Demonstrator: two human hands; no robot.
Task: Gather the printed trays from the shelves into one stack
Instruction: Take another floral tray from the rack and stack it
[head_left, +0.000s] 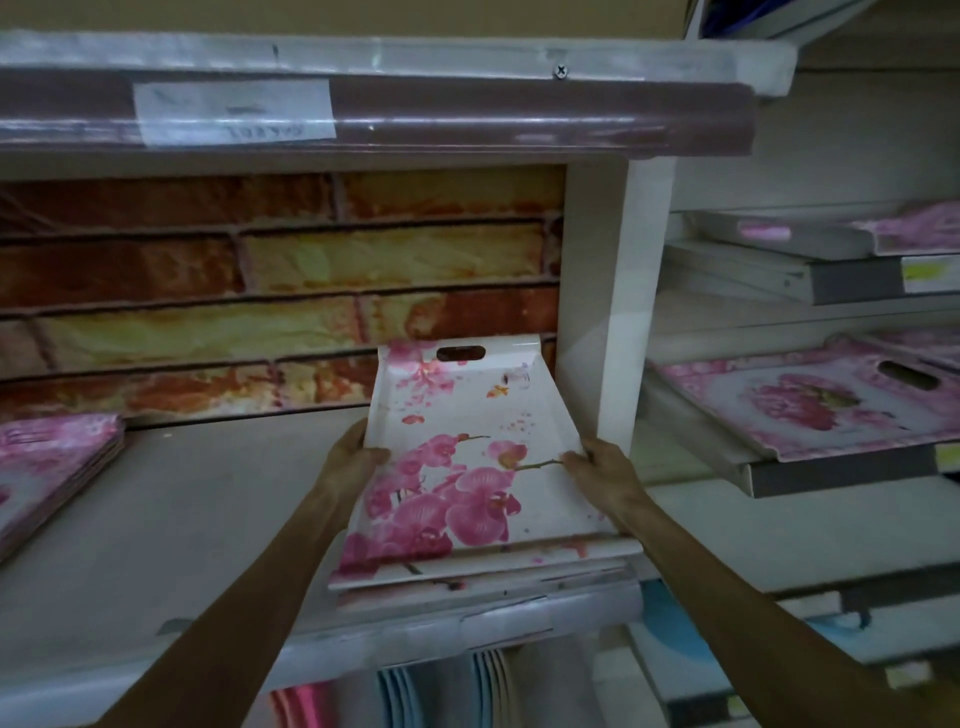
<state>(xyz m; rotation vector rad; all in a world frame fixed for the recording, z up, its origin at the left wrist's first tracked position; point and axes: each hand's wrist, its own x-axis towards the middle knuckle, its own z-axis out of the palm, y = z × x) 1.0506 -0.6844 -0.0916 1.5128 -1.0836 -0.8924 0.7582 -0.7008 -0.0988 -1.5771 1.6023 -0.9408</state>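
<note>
Orchid tray (467, 457) held at both long edges: left hand (353, 457) curls over its left rim, right hand (602, 467) over its right. It sits tilted atop a small stack (488, 574) on the shelf (182, 519), so gathering looks underway. Still apart: a pink pile (47, 467) far left of the stack, and loose trays (810, 405) on racks to its right. Brick-print backing (260, 291) behind; room dim.
</note>
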